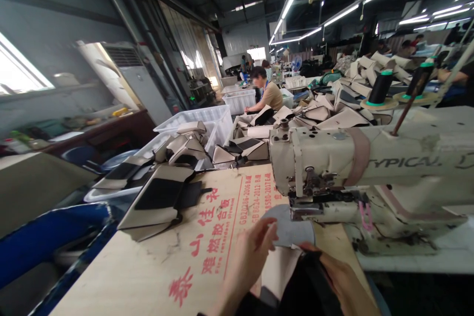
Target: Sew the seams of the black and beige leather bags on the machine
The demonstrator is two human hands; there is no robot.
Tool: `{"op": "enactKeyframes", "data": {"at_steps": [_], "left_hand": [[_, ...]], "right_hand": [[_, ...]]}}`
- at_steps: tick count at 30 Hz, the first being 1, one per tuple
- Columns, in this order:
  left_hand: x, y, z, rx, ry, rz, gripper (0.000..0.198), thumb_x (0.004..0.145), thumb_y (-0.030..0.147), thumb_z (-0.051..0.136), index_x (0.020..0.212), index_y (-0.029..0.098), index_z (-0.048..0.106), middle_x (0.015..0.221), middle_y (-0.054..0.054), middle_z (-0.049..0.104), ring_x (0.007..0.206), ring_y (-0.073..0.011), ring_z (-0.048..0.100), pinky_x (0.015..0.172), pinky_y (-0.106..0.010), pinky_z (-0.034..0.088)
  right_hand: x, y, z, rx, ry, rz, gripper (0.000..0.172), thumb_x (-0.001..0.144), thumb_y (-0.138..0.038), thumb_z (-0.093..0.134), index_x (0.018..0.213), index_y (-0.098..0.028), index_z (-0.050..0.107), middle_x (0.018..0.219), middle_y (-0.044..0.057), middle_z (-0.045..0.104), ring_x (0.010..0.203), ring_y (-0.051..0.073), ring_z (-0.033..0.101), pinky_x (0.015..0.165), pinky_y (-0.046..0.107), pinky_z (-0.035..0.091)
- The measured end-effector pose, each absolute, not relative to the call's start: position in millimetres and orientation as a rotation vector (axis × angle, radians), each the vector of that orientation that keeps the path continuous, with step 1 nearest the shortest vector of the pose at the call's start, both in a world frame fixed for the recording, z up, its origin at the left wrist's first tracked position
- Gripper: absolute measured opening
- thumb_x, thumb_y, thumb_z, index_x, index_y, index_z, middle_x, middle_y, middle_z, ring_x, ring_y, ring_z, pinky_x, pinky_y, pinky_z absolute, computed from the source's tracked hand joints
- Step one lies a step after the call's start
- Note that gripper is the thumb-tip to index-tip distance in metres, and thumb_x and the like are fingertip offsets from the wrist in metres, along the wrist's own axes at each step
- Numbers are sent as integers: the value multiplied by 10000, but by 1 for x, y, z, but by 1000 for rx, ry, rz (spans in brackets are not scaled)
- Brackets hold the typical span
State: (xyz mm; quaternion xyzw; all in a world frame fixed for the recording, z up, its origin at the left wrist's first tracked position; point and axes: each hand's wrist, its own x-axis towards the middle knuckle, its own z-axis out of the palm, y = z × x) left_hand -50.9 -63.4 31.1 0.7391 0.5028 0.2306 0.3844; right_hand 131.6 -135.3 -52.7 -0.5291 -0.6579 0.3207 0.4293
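Note:
In the lower middle of the head view lies a beige-and-black sewn piece [281,269], its black part bulging toward me. My right hand [344,281] grips that piece along its black right edge, and the fingertips are partly hidden behind it. Just left of the piece hovers my left hand [255,244], fingers loosely bent and apart, with nothing visible in them. Beyond both hands is the flat grey plate [296,232] under the head of a sewing machine [318,158]. Another beige-and-black sewn piece [159,200] rests on the plywood table [148,271] to the left.
White plastic crates [222,121] hold similar pieces behind the table. A heap of beige pieces [333,113] stretches behind the machine. Two black thread spools [379,88] stand above it. A blue-edged bin [85,222] is at lower left. A person [272,94] sits farther back.

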Motion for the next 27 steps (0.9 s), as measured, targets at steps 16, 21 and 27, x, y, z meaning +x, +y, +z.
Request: {"op": "enactKeyframes", "data": {"at_steps": [16, 21, 27], "left_hand": [[-34, -3, -6, 2392, 1524, 283, 273, 883, 266, 335, 1100, 199, 486, 865, -41, 640, 785, -168, 606, 658, -244, 408], [-18, -5, -16, 2209, 1534, 276, 239, 829, 301, 459, 1020, 198, 559, 782, -18, 661, 767, -165, 617, 675, -235, 420], [-28, 6, -2, 2127, 1753, 379, 306, 851, 229, 391, 1120, 150, 515, 1114, -118, 588, 993, -211, 572, 791, -304, 436]], "right_hand": [[134, -149, -34, -1427, -1867, 642, 426, 850, -157, 306, 1235, -138, 487, 1213, 88, 534, 1102, 179, 521, 932, 297, 425], [131, -148, -31, -1472, -1937, 568, 436, 829, -134, 300, 1216, -119, 501, 1206, 111, 537, 1075, 191, 542, 906, 301, 455], [134, -146, -26, -1407, -1949, 624, 525, 740, -98, 354, 1254, -108, 459, 1226, 129, 520, 1081, 216, 541, 915, 335, 451]]}}
